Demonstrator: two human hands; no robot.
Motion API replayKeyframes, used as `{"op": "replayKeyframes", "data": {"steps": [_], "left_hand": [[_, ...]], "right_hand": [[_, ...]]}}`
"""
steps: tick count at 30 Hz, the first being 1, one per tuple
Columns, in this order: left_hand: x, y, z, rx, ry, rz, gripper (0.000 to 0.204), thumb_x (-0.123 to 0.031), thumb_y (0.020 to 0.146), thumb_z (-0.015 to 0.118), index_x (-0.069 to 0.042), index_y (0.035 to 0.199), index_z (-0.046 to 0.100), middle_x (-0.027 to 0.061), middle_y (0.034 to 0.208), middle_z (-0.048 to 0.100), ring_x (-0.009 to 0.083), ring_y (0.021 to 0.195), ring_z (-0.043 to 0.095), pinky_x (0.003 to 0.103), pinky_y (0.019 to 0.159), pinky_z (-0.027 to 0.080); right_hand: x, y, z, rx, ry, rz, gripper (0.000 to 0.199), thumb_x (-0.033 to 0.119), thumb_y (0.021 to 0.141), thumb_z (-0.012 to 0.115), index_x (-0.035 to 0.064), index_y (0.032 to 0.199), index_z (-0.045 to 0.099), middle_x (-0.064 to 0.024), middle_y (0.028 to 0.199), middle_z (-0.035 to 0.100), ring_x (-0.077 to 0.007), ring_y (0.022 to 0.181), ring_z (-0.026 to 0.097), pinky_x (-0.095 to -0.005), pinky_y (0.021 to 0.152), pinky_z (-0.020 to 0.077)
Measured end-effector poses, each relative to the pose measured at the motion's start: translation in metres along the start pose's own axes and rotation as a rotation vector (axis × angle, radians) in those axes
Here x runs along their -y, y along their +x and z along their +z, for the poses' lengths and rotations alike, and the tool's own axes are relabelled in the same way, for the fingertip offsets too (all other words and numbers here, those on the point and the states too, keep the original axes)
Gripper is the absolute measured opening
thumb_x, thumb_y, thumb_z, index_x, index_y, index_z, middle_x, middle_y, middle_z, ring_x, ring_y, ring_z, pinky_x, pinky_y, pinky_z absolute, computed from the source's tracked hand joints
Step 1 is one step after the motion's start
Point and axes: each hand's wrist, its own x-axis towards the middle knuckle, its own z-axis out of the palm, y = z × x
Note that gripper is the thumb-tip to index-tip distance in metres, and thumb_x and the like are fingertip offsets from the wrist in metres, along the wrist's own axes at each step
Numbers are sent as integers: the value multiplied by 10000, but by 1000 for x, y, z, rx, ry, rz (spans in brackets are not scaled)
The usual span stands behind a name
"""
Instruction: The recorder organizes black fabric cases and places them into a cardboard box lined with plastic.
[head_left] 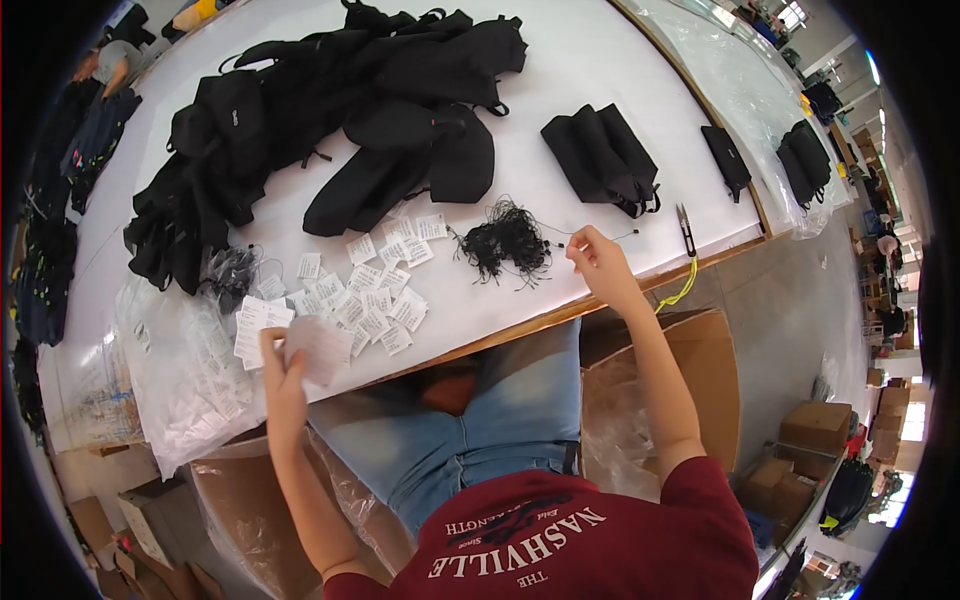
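Note:
My left hand (284, 372) grips a pale paper tag (319, 350), blurred by motion, above the near left part of the table. Beside it lie a larger printed white tag (252, 338) and a spread of small white labels (376, 300). My right hand (600, 265) pinches a thin black hang-tag string (622, 234) whose ends stick out past the fingers. Just left of that hand, a tangled heap of black strings (505, 242) rests on the white tabletop (480, 325).
A pile of black fabric bags (350, 95) covers the far left, and folded black bags (602, 158) lie farther right. Small scissors (686, 232) with a yellow cord (681, 287) sit near the right edge. Clear plastic (185, 370) drapes over the left corner; a cardboard box (697, 375) stands below.

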Motion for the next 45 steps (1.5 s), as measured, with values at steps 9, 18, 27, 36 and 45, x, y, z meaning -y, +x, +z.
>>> {"op": "replayKeyframes", "data": {"steps": [9, 18, 27, 36, 45], "left_hand": [[-44, -32, 110, 330, 118, 133, 769, -306, 693, 792, -70, 1289, 367, 196, 1104, 529, 332, 986, 544, 391, 862, 439], [-25, -50, 131, 174, -342, -4, 467, -85, 837, 647, -48, 1215, 375, 91, 987, 560, 129, 915, 536, 264, 802, 440], [-13, -46, 136, -172, -88, 303, 201, -38, 819, 645, -13, 1007, 579, 93, 929, 566, 207, 884, 540, 299, 785, 431], [-24, -47, 133, -243, 298, 529, 211, 6, 737, 686, -32, 942, 656, 76, 840, 568, 234, 769, 505, 328, 680, 415], [-23, -51, 125, -149, 220, 436, 167, 11, 723, 701, -20, 874, 638, 79, 802, 559, 213, 725, 504, 297, 664, 408]], "right_hand": [[107, -45, 50, 300, 768, 92, 91, 92, 825, 690, 32, 868, 636, 60, 694, 552, 7, 626, 482, -140, 551, 359], [118, -48, 62, 348, 876, 99, 93, 70, 824, 683, 17, 892, 648, 54, 705, 565, -6, 637, 495, -142, 564, 372], [123, -54, 74, 278, 841, 55, 75, 62, 811, 677, 26, 874, 656, 65, 684, 529, -4, 613, 425, -155, 539, 327], [128, -58, 78, 209, 822, 71, 70, 58, 810, 678, 24, 867, 657, 66, 678, 516, -1, 595, 409, -157, 529, 321], [130, -56, 81, 324, 888, -9, 107, 43, 857, 626, 24, 957, 592, 22, 667, 548, -34, 615, 506, -175, 525, 383]]}}
